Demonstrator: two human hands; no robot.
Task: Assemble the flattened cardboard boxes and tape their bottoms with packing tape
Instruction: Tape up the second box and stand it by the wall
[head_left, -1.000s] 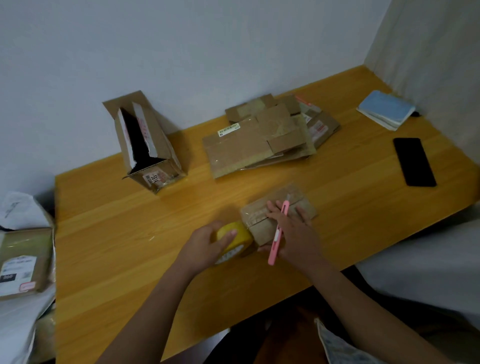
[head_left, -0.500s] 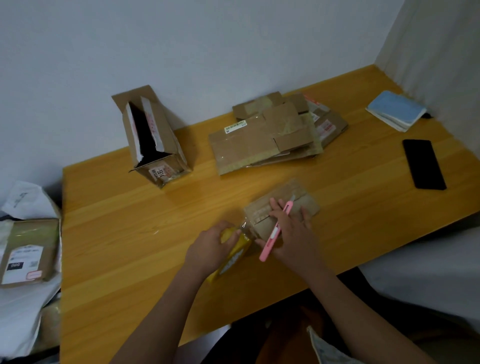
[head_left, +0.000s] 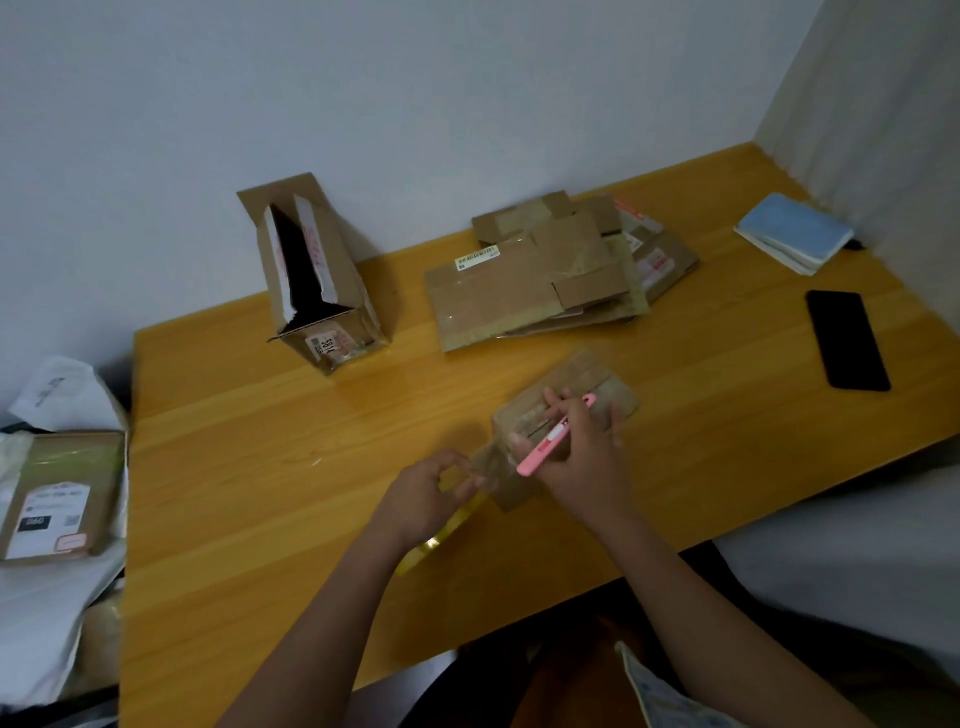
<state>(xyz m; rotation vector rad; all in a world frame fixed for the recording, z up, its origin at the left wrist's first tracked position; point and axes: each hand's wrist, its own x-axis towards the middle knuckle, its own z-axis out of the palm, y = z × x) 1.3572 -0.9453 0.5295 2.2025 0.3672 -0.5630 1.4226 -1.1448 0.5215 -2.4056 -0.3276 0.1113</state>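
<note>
Change: as tape (head_left: 480, 464) stretches, the roll (head_left: 441, 525) has pulled left of the small box (head_left: 563, 415).
Left hand (head_left: 423, 493): grip holds the roll.
Right hand (head_left: 582, 457): holds pink cutter (head_left: 553, 436); cut probably next.

Black phone (head_left: 847, 340), blue notebook (head_left: 795, 231)

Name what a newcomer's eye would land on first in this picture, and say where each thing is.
At the near middle of the wooden table, the right hand holds a pink cutter over a small cardboard box, while the left hand holds a yellow tape roll. Behind them an opened box stands upright beside a stack of flattened boxes.
</note>
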